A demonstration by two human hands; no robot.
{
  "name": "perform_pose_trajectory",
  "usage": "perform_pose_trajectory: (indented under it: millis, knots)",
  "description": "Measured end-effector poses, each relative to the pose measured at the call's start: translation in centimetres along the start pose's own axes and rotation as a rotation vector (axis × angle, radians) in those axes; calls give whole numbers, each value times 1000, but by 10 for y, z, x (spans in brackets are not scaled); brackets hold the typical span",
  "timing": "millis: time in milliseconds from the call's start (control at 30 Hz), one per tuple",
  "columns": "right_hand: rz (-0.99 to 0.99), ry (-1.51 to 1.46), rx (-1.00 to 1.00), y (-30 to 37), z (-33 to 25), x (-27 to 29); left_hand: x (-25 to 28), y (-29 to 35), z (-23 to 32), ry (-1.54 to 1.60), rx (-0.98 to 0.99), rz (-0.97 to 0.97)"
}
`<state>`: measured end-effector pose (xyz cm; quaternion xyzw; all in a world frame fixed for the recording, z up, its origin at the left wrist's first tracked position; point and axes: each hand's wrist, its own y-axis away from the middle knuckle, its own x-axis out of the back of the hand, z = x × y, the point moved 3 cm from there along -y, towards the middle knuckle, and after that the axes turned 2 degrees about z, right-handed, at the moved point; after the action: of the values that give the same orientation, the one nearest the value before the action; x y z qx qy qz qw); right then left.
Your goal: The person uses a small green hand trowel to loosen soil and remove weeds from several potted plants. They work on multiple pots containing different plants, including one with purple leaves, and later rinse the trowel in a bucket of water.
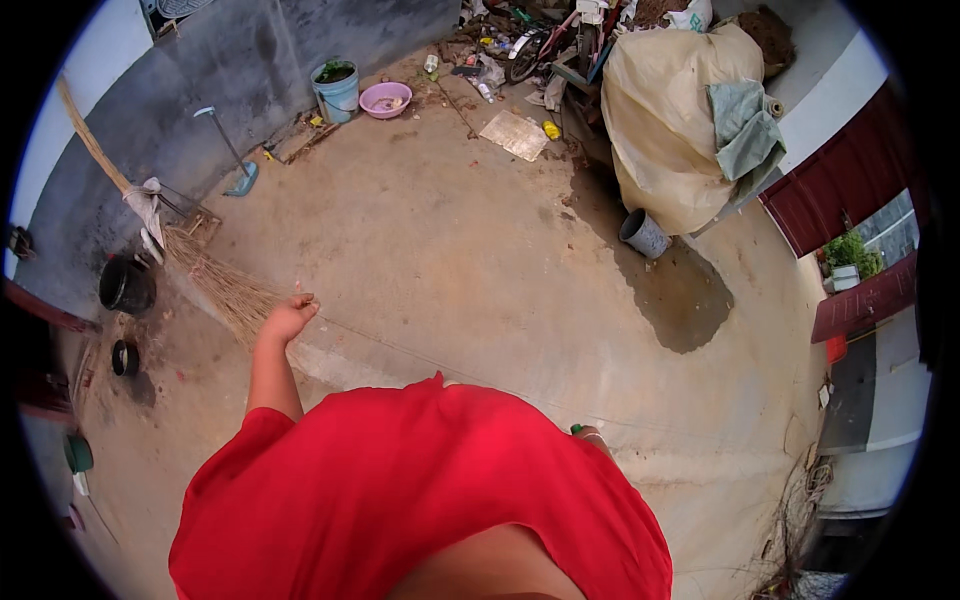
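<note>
My left hand (288, 319) reaches out over the concrete floor, its fingers pinched together. Whatever lies between them, if anything, is too small to make out. Just behind it spread the bristles of a large twig broom (222, 285), which leans toward the wall with its long wooden handle up. Most of my right hand (594, 437) is hidden by the red shirt (420, 480). A small green thing (577, 429) pokes out at that hand, which appears closed around it; its kind cannot be told.
Along the wall stand a blue bucket with a plant (338, 95), a purple basin (386, 101) and a small blue-headed broom (241, 178). Black pots (127, 286) sit at left. At right, a sheet-covered heap (670, 110) rises behind a tipped grey bucket (644, 234) and a puddle (688, 305).
</note>
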<state>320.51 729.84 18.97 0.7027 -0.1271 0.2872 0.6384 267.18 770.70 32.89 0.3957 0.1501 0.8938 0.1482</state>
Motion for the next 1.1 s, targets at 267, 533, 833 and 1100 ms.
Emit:
perform_pose_trajectory:
  millis: [267,533,833,1100]
  knots:
    - [701,57,668,-22,-371,212,29,-164,1,-58,109,-25]
    - [518,247,561,-95,-475,159,112,-383,67,-24,4,41]
    - [-55,211,61,-114,-486,125,194,-538,119,-71,12,48]
    - [-50,208,35,-217,-642,186,227,-680,96,-64,207,74]
